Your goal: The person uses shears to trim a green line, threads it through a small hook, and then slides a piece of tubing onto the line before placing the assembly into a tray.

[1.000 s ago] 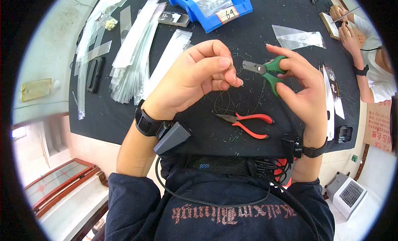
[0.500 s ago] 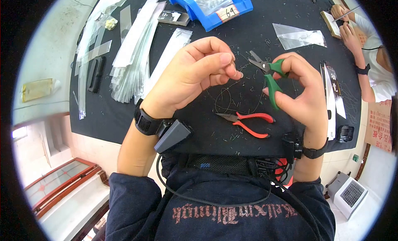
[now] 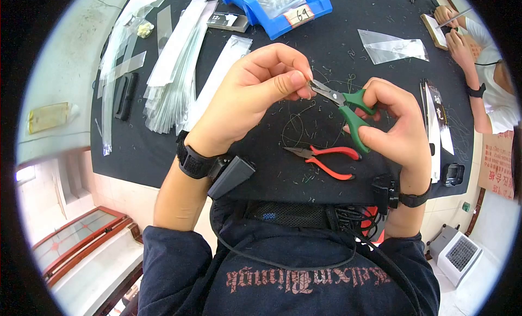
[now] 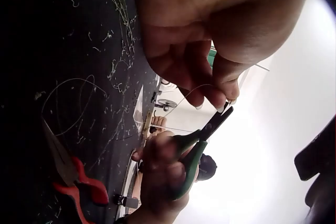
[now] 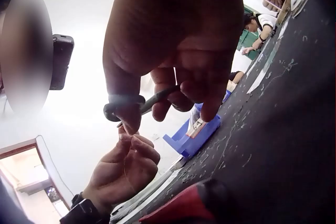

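The left hand pinches something tiny between thumb and index fingertip; a thin line runs from those fingers in the left wrist view. In the right hand are green-handled scissors, thumb and fingers through the loops. The scissor blades reach the left fingertips, their tips right beside the pinched thing. Whether the blades touch it, I cannot tell. Red-handled pliers lie on the black table below the hands, next to a loose loop of thin line.
Behind the hands is a blue bin of clear bags. Long clear sleeves lie at the left, a clear packet at the back right. Line scraps litter the black cloth. Another person's hands work at the far right.
The scissors have swung out, spread wider, then come left so the blades meet the left fingertips. The left hand has risen slightly, still pinching.
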A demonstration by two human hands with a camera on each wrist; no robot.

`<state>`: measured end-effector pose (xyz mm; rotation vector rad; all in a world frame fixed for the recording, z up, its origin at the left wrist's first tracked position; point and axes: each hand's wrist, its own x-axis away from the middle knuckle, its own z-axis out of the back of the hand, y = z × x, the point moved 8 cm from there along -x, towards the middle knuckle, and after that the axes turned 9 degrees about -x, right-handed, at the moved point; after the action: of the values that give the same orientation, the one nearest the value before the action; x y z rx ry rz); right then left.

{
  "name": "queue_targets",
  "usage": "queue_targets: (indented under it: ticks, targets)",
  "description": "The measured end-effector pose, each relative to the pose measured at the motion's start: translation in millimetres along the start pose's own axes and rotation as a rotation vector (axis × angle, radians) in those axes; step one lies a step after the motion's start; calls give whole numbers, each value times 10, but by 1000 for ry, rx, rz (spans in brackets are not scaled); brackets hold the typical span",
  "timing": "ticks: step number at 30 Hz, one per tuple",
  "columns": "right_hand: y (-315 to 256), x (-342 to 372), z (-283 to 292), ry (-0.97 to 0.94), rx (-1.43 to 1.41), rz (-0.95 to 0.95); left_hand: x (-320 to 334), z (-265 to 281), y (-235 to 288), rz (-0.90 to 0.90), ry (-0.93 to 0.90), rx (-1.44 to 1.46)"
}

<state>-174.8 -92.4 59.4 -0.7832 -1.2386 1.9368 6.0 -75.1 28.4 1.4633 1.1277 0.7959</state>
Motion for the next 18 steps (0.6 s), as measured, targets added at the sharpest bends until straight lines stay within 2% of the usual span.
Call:
queue_targets:
  ticks: [9, 11, 14, 18]
  targets:
    - [-23, 6, 22, 41, 19, 2, -6, -3, 64, -99, 97, -42]
    - [-21, 6, 47, 62, 46, 33, 5, 33, 95, -87, 173, -185]
    - [-51, 0, 71, 95, 85, 79, 13, 50, 144, -138, 217, -252]
    - [-57, 9, 79, 137, 132, 65, 22, 31, 140, -131, 231, -230]
